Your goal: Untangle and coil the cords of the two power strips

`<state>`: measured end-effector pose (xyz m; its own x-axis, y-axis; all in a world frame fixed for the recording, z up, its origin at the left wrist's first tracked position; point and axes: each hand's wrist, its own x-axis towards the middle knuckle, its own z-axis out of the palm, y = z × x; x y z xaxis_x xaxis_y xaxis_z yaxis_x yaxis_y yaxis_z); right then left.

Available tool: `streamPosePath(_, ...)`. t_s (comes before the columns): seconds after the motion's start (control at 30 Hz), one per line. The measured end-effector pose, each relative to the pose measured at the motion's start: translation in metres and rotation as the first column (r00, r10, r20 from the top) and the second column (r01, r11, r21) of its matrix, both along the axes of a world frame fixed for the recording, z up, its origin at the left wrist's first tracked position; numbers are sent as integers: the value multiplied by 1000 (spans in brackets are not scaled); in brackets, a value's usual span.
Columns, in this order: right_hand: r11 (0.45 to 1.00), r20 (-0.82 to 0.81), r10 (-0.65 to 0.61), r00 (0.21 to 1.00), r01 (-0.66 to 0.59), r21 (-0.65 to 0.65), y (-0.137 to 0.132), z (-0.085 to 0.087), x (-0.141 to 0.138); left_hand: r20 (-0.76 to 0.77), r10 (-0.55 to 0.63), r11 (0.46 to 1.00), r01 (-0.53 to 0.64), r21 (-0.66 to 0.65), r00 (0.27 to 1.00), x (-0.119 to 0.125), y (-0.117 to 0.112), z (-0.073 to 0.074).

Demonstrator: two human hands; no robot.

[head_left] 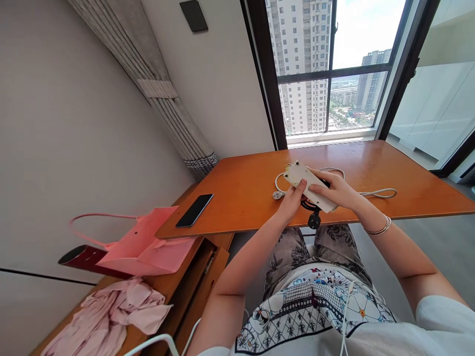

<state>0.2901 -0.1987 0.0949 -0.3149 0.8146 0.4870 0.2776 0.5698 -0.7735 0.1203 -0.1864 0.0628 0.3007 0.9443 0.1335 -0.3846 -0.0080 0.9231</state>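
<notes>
Both my hands hold a white power strip (302, 179) turned back side up, just above the near edge of the orange wooden table (245, 193). My left hand (292, 200) grips its near side with the thumb on top. My right hand (334, 190) wraps over the strip's right end. The strip's white cord (374, 193) loops across the table to the right, and a white plug (277, 195) lies to the left. A black plug and cable (313, 220) hang below my hands at the table edge.
A black phone (194, 210) lies on the table's left part. A pink bag (144, 244) and pink cloth (111, 316) rest on a lower wooden cabinet at left. A window stands behind the table, a wall and curtain at left.
</notes>
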Motion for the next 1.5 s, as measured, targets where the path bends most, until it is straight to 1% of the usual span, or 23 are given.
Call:
streamPosePath(0.1,997,-28,-29,999,27,-65,2,-3,1,47,77,996,-75,-42,996,7,4,-6)
streamPosePath(0.2,976,-193,-78,978,35,-217,5,-14,4,138,180,979,-164,-121,974,11,5,-3)
streamPosePath(0.3,925,-391,-103,915,-57,-376,6,-28,4,243,253,960,-211,-187,937,11,6,2)
streamPosePath(0.37,873,-471,-120,874,-132,-469,5,-37,1,300,261,959,-212,-186,918,11,7,3)
streamPosePath(0.43,833,-518,-149,843,-175,-525,4,-42,-3,333,249,965,-202,-170,909,10,8,2)
streamPosePath(0.53,821,-578,-182,795,-200,-534,3,-44,-9,352,212,974,-171,-146,912,9,9,-2)
streamPosePath(0.63,814,-630,-182,755,-244,-527,1,-40,-11,357,177,983,-144,-118,917,5,9,-1)
streamPosePath(0.73,812,-651,-172,740,-268,-519,-2,-34,-10,369,110,992,-80,-95,923,1,9,2)
streamPosePath(0.83,812,-656,-176,734,-269,-519,-3,-30,-10,387,65,994,-24,-109,920,0,11,2)
streamPosePath(0.93,811,-660,-207,722,-251,-529,0,-31,-10,400,108,984,-40,-175,910,2,13,0)
streamPosePath(1.07,819,-656,-305,691,-162,-551,10,-39,-11,430,221,956,-107,-273,876,10,18,-1)
streamPosePath(1.2,852,-660,-322,679,-97,-515,19,-50,-11,439,336,916,-180,-360,833,21,22,2)
streamPosePath(1.3,875,-648,-346,679,-16,-484,26,-57,-9,440,361,901,-185,-393,822,30,24,3)
streamPosePath(1.4,867,-612,-366,701,18,-498,35,-59,-3,444,362,897,-177,-405,820,36,26,3)
streamPosePath(1.5,865,-576,-368,730,43,-499,45,-57,7,400,349,891,-168,-422,847,39,30,1)
